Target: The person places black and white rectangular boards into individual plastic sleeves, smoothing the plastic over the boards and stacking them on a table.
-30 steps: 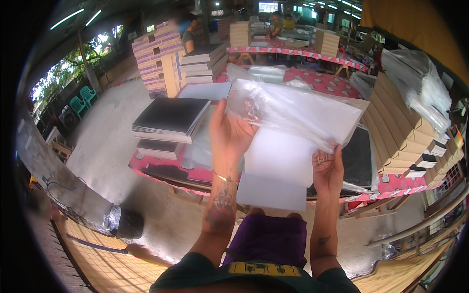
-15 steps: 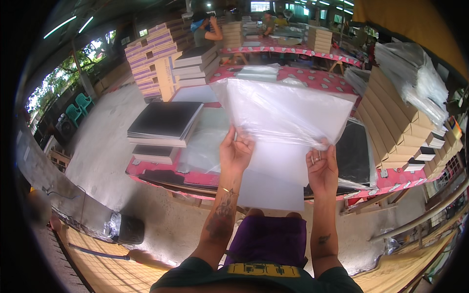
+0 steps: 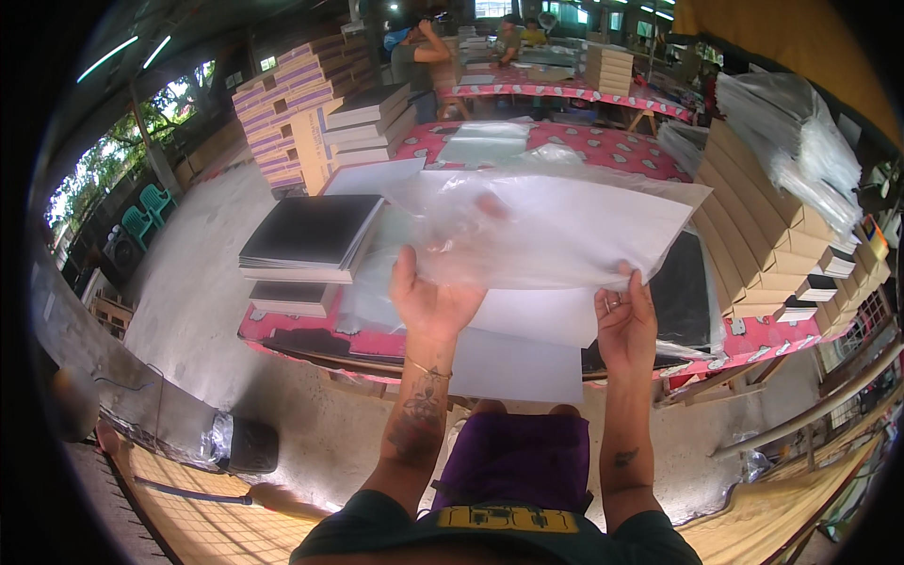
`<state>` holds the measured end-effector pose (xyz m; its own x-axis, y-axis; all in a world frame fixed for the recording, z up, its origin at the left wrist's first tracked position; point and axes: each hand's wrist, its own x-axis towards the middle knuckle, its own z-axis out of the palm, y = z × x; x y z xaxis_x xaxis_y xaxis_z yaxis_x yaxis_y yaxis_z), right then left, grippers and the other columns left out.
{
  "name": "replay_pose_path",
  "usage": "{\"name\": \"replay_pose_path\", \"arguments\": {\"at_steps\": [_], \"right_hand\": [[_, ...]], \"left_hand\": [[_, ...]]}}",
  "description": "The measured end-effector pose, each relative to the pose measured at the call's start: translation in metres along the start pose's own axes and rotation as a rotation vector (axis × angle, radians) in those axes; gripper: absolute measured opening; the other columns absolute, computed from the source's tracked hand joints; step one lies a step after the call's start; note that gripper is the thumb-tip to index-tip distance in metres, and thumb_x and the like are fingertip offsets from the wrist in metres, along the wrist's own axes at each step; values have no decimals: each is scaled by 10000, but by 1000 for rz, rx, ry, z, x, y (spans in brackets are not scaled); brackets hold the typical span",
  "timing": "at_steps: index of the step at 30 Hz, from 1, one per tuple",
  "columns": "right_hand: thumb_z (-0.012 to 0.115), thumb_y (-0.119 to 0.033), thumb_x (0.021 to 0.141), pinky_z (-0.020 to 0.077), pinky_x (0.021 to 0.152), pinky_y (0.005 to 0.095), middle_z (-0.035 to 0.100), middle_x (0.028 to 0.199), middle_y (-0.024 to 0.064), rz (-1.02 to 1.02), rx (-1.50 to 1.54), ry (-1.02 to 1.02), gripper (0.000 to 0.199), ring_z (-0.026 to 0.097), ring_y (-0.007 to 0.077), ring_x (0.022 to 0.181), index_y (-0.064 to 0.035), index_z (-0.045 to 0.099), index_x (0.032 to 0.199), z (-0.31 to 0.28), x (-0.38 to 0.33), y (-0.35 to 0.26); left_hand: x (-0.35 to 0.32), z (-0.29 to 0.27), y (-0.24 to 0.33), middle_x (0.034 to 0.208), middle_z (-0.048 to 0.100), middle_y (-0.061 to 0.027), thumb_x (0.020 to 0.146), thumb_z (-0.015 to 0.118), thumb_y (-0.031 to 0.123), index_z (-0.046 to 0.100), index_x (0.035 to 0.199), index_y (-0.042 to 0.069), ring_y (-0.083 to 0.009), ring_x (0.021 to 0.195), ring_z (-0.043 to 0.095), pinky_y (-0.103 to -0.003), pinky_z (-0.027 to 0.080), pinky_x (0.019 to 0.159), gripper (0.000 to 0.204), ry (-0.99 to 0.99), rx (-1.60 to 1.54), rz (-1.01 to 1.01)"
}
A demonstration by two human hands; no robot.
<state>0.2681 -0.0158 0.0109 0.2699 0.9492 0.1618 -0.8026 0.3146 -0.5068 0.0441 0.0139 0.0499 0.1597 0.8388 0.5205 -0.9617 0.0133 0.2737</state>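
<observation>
A clear plastic bag [image 3: 565, 254] spreads over white sheets in front of me. A white sheet [image 3: 603, 212] shows through it, but whether it is inside or underneath I cannot tell. My left hand [image 3: 438, 301] is palm up at the bag's near left edge. Its thumb stands apart outside, while its outstretched fingers reach under or into the film, blurred through it. At the near right corner of the bag my right hand [image 3: 626, 320], with a ring on one finger, pinches the edge. More white sheets [image 3: 518, 363] lie below, jutting over the table's front edge.
Black-covered stacks [image 3: 311, 231] stand left on the red patterned table [image 3: 659, 169]. A black sheet in plastic [image 3: 683, 297] lies right, beside stacked brown cartons [image 3: 753, 226] topped with plastic bags [image 3: 796, 132]. Boxes [image 3: 292, 113] rise at far left. People work at a farther table [image 3: 565, 91].
My left hand has gone from gripping the bag's near edge to reaching forward with its fingers under or into the film. The bag now lies lower and flatter; my right hand keeps its pinch.
</observation>
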Motion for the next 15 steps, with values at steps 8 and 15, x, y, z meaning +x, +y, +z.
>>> {"name": "replay_pose_path", "arguments": {"at_steps": [8,15], "right_hand": [[576,-178,928,494,781,281,644,1003,-7,40,36,-25,150,592,100,851,-116,583,1065,-9,-6,0],[570,-168,929,497,773,284,649,1020,6,58,51,-52,155,597,99,866,-109,579,1072,-6,-10,3]], "left_hand": [[8,-4,17,1390,443,-130,884,521,376,351,1381,5,-281,1310,371,-492,180,1114,643,-85,-447,89],[11,8,17,1360,456,-161,907,488,329,324,1394,12,-266,1228,449,-460,272,1067,603,151,-465,139]]}}
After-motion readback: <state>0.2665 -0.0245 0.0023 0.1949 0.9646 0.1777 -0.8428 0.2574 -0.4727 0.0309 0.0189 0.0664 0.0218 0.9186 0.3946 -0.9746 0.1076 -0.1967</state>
